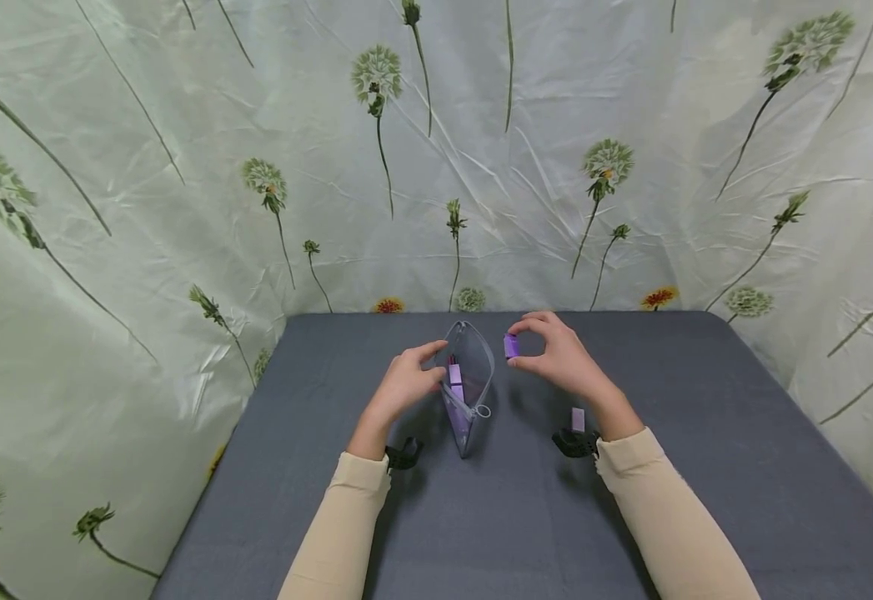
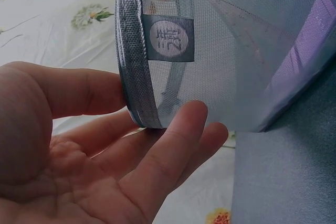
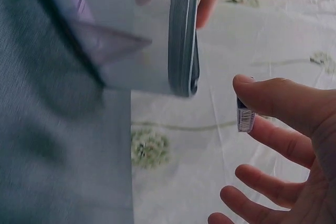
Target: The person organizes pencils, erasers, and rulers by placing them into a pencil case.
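A grey mesh zip pouch [image 1: 460,417] stands upright with its mouth unzipped, a ring pull [image 1: 483,411] at its near end. My left hand [image 1: 409,383] holds the pouch's left rim, its thumb touching the zip edge [image 2: 135,61] in the left wrist view. Inside lie a purple-and-white stick-like item [image 1: 456,377] and a pinkish triangular piece [image 3: 107,43], seen blurred through the mesh. Right of the pouch, my right hand [image 1: 559,354] pinches a small purple block [image 1: 511,346] between thumb and index finger, above the table. A barcode [image 3: 245,119] shows on the block.
Another small light-purple block [image 1: 578,419] lies on the dark grey table [image 1: 496,525], beside the right wrist. Black wrist mounts [image 1: 404,453] hang below both wrists. A floral curtain [image 1: 466,150] hangs behind the table's back edge and down its sides.
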Motion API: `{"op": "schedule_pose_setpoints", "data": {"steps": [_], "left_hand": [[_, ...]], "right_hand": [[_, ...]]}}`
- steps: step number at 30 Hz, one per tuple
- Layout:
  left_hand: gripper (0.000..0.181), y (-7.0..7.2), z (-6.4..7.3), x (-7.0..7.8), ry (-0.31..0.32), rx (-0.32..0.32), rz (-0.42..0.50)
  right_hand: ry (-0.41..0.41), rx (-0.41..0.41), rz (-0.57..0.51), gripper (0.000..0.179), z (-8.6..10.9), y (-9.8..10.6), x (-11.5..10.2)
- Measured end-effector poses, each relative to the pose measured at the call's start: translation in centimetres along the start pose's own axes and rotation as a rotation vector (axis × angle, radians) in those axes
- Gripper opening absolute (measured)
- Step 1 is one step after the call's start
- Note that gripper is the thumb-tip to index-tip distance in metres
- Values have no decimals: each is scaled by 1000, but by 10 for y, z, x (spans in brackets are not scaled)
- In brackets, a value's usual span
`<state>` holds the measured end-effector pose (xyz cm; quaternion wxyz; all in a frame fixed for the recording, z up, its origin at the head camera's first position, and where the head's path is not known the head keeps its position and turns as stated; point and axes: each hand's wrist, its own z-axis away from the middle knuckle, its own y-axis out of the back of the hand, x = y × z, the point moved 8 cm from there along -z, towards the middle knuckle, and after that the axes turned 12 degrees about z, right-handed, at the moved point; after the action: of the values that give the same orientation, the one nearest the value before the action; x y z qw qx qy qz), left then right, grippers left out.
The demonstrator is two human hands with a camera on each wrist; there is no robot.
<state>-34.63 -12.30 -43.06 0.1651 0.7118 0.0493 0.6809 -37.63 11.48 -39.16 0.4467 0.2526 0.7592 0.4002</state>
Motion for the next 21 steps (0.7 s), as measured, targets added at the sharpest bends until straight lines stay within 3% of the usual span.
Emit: {"op": "schedule_pose_setpoints", "data": {"steps": [10,21], "left_hand": [[53,3,-2,0,15,36,-30],[56,2,-2,0,22,34,-31]], "right_hand": [[35,-46,32,42,-19,-17,-36],[6,-105,42,39,-24,-42,-45]]}}
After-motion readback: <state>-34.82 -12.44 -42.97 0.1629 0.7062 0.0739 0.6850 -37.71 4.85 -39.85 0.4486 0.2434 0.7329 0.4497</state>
